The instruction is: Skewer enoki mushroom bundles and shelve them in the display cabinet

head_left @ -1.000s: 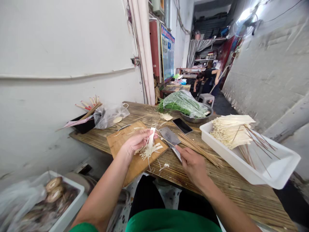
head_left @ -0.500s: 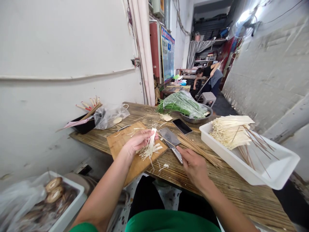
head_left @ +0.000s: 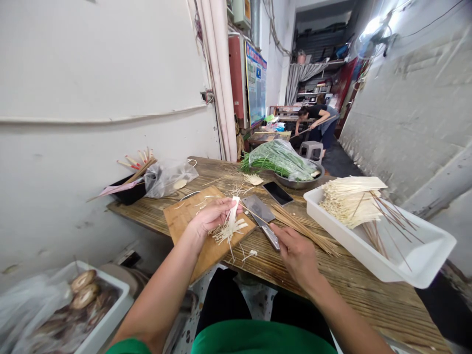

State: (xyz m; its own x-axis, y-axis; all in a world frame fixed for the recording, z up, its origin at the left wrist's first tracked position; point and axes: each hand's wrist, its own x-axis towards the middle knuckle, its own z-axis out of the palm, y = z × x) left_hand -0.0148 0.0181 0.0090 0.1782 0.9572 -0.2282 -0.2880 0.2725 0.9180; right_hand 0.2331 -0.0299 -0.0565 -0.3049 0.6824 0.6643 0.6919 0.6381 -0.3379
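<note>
Left hand (head_left: 220, 212) pinches a flat white bunch of thin-stemmed mushrooms (head_left: 232, 220) over the rectangular tan wooden board (head_left: 184, 223); right hand (head_left: 295, 248), farther from the bunch, grips a thin tan wooden skewer (head_left: 256, 215), long axis slanting forward-left toward it, tip contact unclear.

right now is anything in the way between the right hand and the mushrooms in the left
Nothing visible blocks it: the thin skewer in the right hand spans the gap to the mushroom bunch in the left hand. The cleaver lies below the skewer, not in between.
</note>
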